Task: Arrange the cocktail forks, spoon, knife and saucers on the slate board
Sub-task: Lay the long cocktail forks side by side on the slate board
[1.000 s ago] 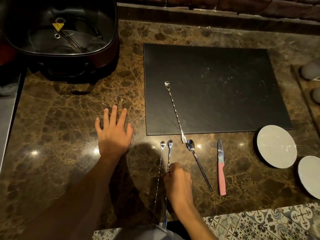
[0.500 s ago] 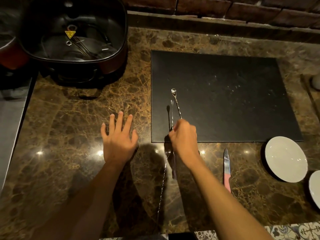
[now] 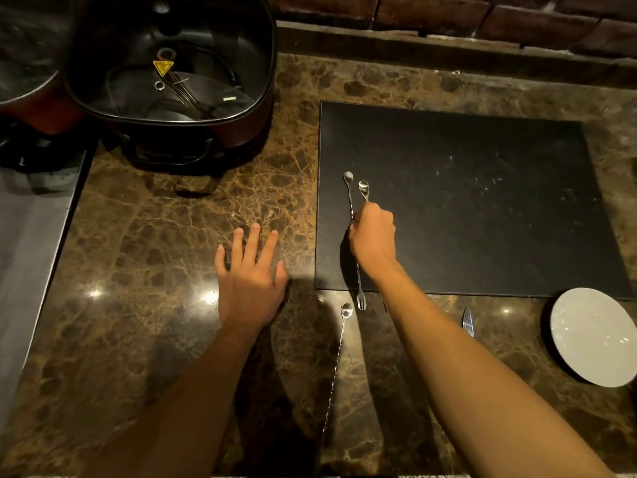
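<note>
The black slate board lies on the marble counter. My right hand is over its left part, shut on a long twisted cocktail fork whose tines stick out past the board's front edge. A second cocktail fork lies on the slate just right of it, mostly hidden by my hand. A third cocktail fork lies on the counter below the board. My left hand rests flat and open on the counter. The knife tip shows beside my right arm. One white saucer sits at the right.
A black square electric pot with a glass lid stands at the back left, with a red pot beside it. A brick wall runs along the back. A grey metal surface borders the counter's left side.
My right hand picked up a cocktail fork from the counter and carried it onto the slate, beside the fork lying there. My left hand stayed flat.
</note>
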Demonstrator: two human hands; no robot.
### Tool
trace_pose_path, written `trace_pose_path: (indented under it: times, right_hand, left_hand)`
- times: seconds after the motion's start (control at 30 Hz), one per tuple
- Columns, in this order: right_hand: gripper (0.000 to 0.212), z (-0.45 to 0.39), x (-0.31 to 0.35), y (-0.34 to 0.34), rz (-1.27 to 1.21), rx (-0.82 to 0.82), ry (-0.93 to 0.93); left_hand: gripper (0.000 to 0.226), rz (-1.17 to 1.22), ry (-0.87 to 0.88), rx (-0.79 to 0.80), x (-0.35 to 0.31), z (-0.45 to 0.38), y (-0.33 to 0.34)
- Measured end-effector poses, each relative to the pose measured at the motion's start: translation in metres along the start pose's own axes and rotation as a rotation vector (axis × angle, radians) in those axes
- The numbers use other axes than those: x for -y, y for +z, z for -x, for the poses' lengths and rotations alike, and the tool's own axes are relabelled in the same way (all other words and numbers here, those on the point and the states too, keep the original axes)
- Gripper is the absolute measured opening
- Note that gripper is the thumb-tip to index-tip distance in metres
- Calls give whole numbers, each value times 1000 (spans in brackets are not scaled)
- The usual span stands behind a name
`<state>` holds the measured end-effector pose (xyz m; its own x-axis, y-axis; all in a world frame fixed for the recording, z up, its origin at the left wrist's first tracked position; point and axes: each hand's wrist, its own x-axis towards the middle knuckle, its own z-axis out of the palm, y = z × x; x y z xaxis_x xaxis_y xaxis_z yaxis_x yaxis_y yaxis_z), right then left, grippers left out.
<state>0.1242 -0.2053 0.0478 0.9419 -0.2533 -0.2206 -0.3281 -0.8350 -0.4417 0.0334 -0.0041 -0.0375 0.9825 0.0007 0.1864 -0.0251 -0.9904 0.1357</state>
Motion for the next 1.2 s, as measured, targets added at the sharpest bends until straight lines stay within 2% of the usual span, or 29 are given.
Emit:
trace_pose_path:
  times: [0.13, 0.23, 0.3, 0.37, 0.5, 0.63, 0.97, 1.2]
  right_hand:
    - [7, 39, -17, -9, -132, -22, 20]
    - [14, 99, -35, -4, -206, 59, 35]
    - [15, 143, -44, 4, -206, 104, 75]
    - [6, 181, -52, 13, -168, 133, 119]
    - [9, 216, -50, 24, -85, 196, 198]
    - [19, 212, -43, 25, -11, 178, 175]
    - [11, 198, -40, 27, -89, 148, 115]
    - [8, 111, -12, 10, -193, 63, 76]
  left_hand:
    - [53, 5, 9, -18, 2, 1, 3]
    - [55, 13, 10, -26, 3, 1, 6]
    - [54, 17, 6, -31, 3, 1, 8]
    - [54, 31, -5, -38, 4, 1, 10]
    - [55, 61, -27, -36, 4, 1, 12]
    - [55, 72, -39, -15, 4, 1, 10]
    - [57, 89, -56, 25, 1, 0, 6]
    - [55, 36, -19, -12, 2, 1, 10]
